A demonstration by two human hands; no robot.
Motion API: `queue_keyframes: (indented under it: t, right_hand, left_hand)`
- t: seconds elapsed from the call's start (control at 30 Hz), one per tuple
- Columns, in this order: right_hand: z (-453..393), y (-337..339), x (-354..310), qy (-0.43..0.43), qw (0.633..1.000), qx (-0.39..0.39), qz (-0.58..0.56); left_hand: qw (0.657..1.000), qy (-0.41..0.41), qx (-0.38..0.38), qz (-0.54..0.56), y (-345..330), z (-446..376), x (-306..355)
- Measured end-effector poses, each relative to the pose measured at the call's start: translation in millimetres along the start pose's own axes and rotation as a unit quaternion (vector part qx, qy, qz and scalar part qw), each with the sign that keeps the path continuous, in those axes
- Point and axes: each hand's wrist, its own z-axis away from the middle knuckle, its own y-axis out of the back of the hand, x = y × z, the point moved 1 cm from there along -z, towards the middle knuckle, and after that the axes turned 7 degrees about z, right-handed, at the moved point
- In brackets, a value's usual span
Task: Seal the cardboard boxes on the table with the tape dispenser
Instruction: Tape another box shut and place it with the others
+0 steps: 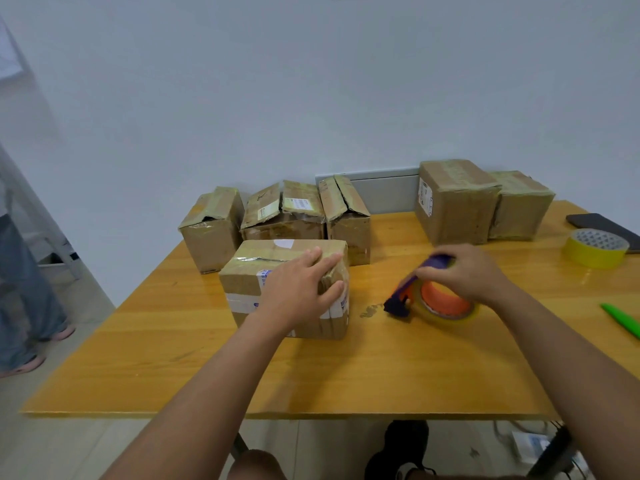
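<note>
Behind everything is a plain white wall, and in front of it stands a yellow wooden table point(311, 368). Near the middle sits a brown cardboard box point(256, 285). The left hand point(298, 289) lies flat on top of it with straight fingers spread over the right side of its lid. Just to the right of the box, on the table, is the purple and orange tape dispenser point(433, 299). The right hand point(467, 271) comes down on it from above, its fingers curled around the purple top. Five more boxes stand at the back: three point(280, 213) in a row on the left, and two point(457, 202) on the right. One yellow tape roll point(594, 249), one dark phone point(602, 225) and one green thing point(621, 318) lie at the right edge.
</note>
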Motion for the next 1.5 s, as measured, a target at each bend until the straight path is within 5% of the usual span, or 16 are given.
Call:
queue_keyframes:
  t: [0.13, 0.4, 0.53, 0.93, 1.5]
  right_hand:
    - [23.1, -21.1, 22.4, -0.044, 0.990, 0.097, -0.091]
    - [27.8, -12.0, 10.8, -0.004, 0.990, 0.109, -0.093]
    - [22.1, 16.5, -2.1, 0.007, 0.964, 0.190, -0.185]
    - [15.0, -2.4, -20.5, 0.003, 0.949, 0.209, -0.237]
    - [14.9, 2.0, -36.5, -0.005, 0.908, 0.270, -0.319]
  left_hand:
    - [1.000, -0.011, 0.011, -0.011, -3.9, -4.0, 1.5]
    - [1.000, 0.000, -0.001, -0.009, -3.2, -7.9, 8.0]
    - [0.999, 0.038, 0.030, 0.026, -7.2, -15.0, 21.1]
    - [0.987, 0.117, 0.109, 0.013, -11.2, -19.8, 35.3]
    - [0.995, 0.032, 0.076, 0.054, 1.2, -0.2, 28.4]
